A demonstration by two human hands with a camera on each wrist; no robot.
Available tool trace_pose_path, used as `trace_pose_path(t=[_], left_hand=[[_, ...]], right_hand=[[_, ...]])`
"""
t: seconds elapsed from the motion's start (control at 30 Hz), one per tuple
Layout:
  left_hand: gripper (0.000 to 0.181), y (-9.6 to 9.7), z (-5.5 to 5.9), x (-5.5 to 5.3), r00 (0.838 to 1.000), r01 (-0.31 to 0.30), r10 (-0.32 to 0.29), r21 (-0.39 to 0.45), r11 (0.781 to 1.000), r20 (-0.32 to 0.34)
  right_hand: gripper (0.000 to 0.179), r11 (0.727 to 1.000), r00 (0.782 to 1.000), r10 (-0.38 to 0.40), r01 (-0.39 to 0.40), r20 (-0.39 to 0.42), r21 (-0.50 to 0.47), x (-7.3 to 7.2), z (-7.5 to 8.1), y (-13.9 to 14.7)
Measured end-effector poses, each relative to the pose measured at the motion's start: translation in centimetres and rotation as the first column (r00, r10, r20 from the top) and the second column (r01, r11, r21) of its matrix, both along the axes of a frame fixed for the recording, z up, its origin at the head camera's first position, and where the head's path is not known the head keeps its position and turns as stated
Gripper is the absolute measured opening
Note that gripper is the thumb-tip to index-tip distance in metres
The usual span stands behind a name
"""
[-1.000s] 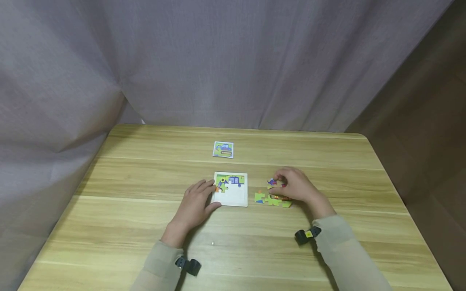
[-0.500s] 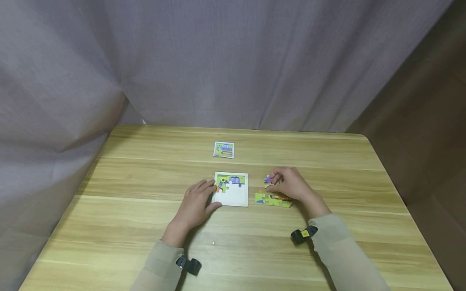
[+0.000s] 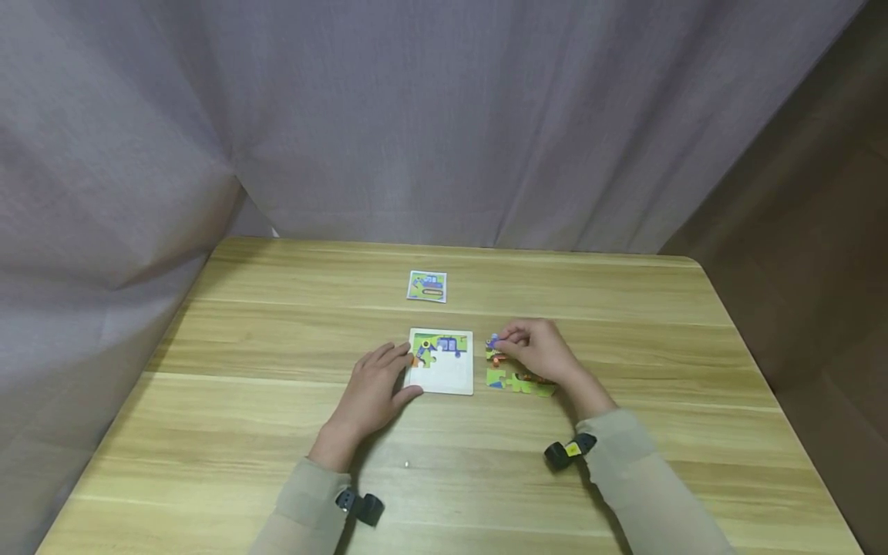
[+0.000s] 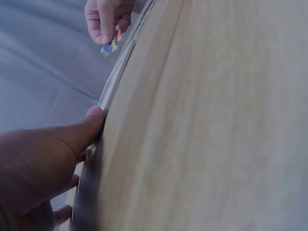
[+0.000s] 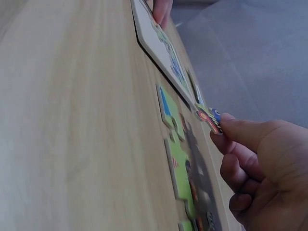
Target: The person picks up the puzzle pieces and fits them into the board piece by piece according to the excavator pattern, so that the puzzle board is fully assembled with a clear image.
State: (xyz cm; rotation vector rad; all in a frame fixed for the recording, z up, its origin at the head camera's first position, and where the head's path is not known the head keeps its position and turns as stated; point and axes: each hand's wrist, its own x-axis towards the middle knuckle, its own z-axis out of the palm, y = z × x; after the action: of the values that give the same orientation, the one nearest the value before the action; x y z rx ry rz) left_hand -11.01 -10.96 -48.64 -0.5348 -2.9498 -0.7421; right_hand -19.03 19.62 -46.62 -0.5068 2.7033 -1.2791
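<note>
My right hand [image 3: 543,351] pinches a puzzle piece [image 3: 493,344] between thumb and fingertips, just right of the white puzzle tray [image 3: 444,381]. In the right wrist view this piece [image 5: 209,119], with blue, red and green print, is lifted off the table. My left hand [image 3: 371,389] rests on the tray's left side, its fingers on the upper left and its thumb at the front edge. Several joined pieces [image 3: 425,347] lie along the tray's top and upper left; the white base shows below them. The left wrist view shows the left thumb against the tray edge.
More puzzle pieces [image 3: 522,383] lie on the wooden table [image 3: 451,478], right of the tray and below the right hand. A small picture card [image 3: 426,286] lies behind the tray. Grey curtain [image 3: 388,123] hangs behind the table.
My right hand has picked a puzzle piece from the group at the right and moved left with it, toward the tray. The left hand has stayed in place.
</note>
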Motion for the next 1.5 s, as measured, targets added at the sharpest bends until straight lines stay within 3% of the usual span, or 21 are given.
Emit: trace_pose_path(t=[0.23,0.67,1.03,1.5], left_hand=[[0.058,0.0,-0.1,0.0,1.000,0.004,-0.004,-0.006,1.000,-0.001],[0.058,0.1,-0.1,0.0,1.000,-0.005,0.005,-0.013,1.000,0.000],[0.057,0.2,-0.1,0.0,1.000,0.003,-0.003,-0.008,1.000,-0.006],[0.056,0.2,-0.1,0.0,1.000,0.014,-0.014,-0.002,1.000,-0.020]], right_hand=[[0.008,1.000,0.999,0.008,-0.006,0.044,-0.031,0.4,0.0,-1.6],[0.008,0.997,0.996,0.070,-0.067,0.055,-0.045,0.7,-0.2,-3.8],[0.007,0.992,0.992,0.123,-0.123,-0.003,-0.012,0.6,-0.5,-5.4],[0.005,0.995,0.991,0.103,-0.101,-0.091,0.028,0.7,-0.5,-7.4]])
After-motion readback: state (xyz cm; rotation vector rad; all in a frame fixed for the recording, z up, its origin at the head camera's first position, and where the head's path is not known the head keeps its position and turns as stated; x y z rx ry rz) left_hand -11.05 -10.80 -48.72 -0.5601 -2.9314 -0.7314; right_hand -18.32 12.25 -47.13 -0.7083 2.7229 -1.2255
